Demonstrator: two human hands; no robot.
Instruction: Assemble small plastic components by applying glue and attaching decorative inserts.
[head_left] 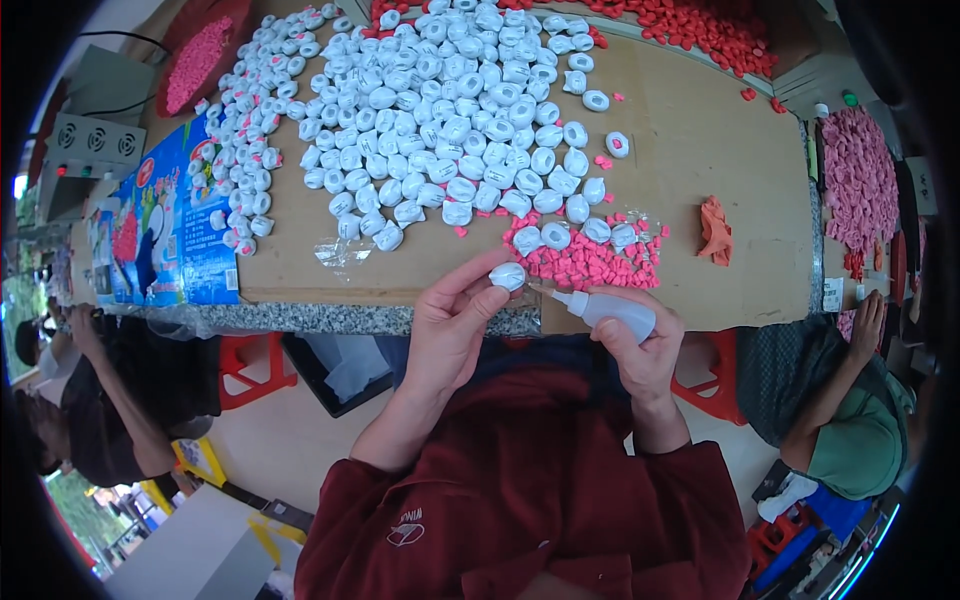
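Note:
Between the thumb and fingers of my left hand (pixel 452 322) is a small rounded white piece (pixel 507 277), held over the table's near edge. My right hand (pixel 650 355) grips a translucent squeeze bottle (pixel 618 314) with a thin nozzle. The bottle lies tilted, its tip pointing left and close to the white piece; whether they touch I cannot tell. Just beyond my hands spreads a heap of small bright pink bits (pixel 590 266), partly on clear film. Many more white pieces (pixel 430 110) cover the middle of the table, several with a dark oval opening on top.
An orange crumpled cloth (pixel 715 232) lies on the cardboard table cover (pixel 690 150) to the right. Far left stand a red bowl of pink bits (pixel 200 60) and a blue printed sheet (pixel 190 225). Red pieces (pixel 690 35) line the back. Co-workers sit on both sides.

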